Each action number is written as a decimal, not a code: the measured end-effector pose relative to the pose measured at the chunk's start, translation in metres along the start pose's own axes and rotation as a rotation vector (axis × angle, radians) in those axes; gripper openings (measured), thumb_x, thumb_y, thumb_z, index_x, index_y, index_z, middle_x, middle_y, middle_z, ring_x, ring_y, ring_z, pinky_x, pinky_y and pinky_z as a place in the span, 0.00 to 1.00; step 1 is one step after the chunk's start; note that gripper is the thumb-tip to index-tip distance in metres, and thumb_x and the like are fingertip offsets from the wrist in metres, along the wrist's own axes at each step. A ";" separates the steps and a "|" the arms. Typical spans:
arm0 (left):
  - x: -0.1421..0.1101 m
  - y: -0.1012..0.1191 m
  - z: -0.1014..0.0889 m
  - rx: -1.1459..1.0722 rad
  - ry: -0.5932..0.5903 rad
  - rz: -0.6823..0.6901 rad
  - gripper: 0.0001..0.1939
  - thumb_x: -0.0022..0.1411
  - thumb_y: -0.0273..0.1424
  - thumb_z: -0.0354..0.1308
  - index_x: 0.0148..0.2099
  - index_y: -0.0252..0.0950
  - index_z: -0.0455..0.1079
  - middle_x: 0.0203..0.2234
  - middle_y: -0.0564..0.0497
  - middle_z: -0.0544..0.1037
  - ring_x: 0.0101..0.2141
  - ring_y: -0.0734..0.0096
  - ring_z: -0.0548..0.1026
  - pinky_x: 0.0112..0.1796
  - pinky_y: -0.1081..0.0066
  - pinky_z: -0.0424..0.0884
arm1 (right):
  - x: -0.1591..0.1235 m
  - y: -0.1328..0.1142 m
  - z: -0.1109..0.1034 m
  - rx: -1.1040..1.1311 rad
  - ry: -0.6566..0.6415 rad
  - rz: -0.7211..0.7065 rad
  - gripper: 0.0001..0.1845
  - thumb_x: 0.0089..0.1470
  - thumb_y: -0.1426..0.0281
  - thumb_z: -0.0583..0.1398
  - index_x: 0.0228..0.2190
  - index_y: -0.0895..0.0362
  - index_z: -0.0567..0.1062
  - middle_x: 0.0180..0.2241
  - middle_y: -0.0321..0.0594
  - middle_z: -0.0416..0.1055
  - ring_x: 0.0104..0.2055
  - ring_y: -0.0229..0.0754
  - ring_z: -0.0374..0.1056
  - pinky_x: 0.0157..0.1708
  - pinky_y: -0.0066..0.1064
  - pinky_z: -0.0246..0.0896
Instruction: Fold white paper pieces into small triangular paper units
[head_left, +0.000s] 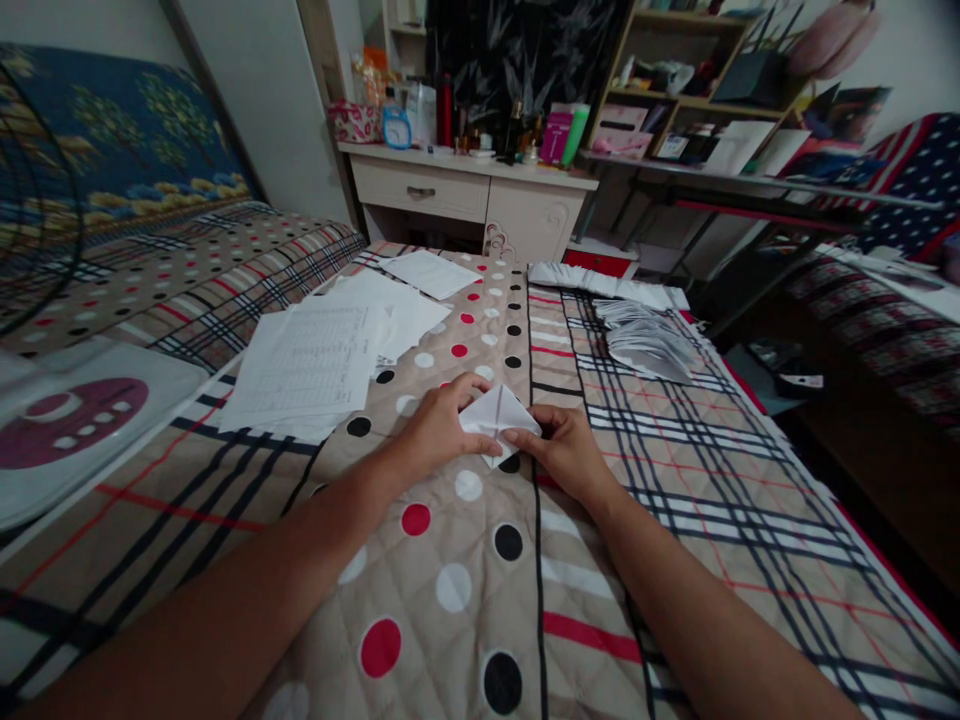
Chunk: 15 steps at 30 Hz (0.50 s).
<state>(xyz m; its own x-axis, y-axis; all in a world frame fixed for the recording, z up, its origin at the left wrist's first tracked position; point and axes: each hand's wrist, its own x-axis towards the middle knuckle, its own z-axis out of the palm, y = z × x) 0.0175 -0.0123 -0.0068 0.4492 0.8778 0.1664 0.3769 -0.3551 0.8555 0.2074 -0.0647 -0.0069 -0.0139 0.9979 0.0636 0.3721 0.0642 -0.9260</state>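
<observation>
A small folded piece of white paper (498,418) lies on the quilted cover (465,590) in front of me, creased into triangular flaps. My left hand (439,425) grips its left edge with curled fingers. My right hand (559,450) pinches its right corner, thumb and forefinger pressed together on the paper. Both hands rest on the cover.
Loose printed white sheets (315,360) lie spread to the left, one more sheet (429,272) behind them. A pile of folded paper pieces (649,340) sits at the right. A white desk (469,190) with clutter and shelves (690,90) stands beyond. A white and purple plastic-wrapped item (67,420) is at far left.
</observation>
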 end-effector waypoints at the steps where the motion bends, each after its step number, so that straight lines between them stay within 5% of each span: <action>1: 0.001 0.000 -0.001 -0.038 -0.008 -0.001 0.34 0.37 0.34 0.75 0.48 0.35 0.68 0.34 0.50 0.79 0.33 0.66 0.76 0.33 0.71 0.68 | 0.000 -0.001 0.000 0.060 0.004 0.018 0.14 0.44 0.60 0.67 0.22 0.60 0.76 0.20 0.35 0.69 0.22 0.35 0.60 0.23 0.27 0.53; 6: 0.005 0.001 -0.005 -0.253 -0.052 -0.117 0.14 0.42 0.32 0.71 0.30 0.31 0.72 0.24 0.53 0.76 0.25 0.73 0.73 0.27 0.75 0.65 | 0.001 -0.007 -0.001 0.217 0.074 0.062 0.15 0.38 0.63 0.69 0.16 0.60 0.73 0.16 0.31 0.63 0.19 0.31 0.53 0.19 0.26 0.47; 15: 0.007 0.000 -0.012 -0.395 -0.054 -0.173 0.04 0.52 0.25 0.61 0.32 0.32 0.76 0.21 0.52 0.77 0.23 0.75 0.74 0.29 0.75 0.68 | 0.005 -0.003 -0.004 0.308 0.133 0.085 0.11 0.35 0.65 0.71 0.20 0.59 0.79 0.19 0.35 0.72 0.20 0.33 0.61 0.20 0.25 0.53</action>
<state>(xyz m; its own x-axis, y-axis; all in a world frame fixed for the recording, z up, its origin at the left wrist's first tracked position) 0.0113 -0.0028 0.0003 0.4525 0.8917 -0.0126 0.1157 -0.0447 0.9923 0.2097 -0.0601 -0.0022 0.1339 0.9909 0.0106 0.0691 0.0013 -0.9976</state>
